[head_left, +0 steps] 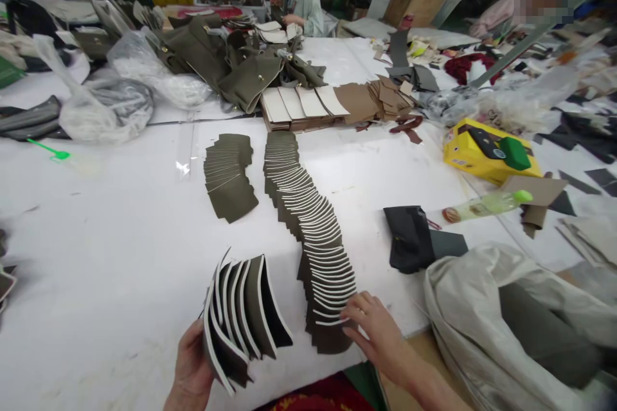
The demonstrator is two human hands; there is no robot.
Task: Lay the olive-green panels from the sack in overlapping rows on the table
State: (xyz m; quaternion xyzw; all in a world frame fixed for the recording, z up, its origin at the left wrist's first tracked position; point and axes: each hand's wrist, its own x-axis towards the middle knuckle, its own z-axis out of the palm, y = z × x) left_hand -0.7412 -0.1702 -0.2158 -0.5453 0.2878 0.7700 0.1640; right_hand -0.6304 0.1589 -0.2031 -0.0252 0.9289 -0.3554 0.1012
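Note:
My left hand (191,369) grips a fanned stack of olive leather pieces (243,314) with white edges, held upright near the table's front edge. My right hand (378,331) rests with fingers stretched out on the near end of a long overlapping row of the same olive pieces (308,225), which runs away from me across the white table (110,237). A shorter fanned row of olive pieces (227,173) lies to the left of the long row.
Stacks of tan and white cards (308,106) and olive bags (231,64) lie farther back. A yellow box (486,154), a plastic bottle (486,204), a black pouch (409,237) and a grey bag (511,321) sit right. Plastic bags (106,103) left. Two people work at the far side.

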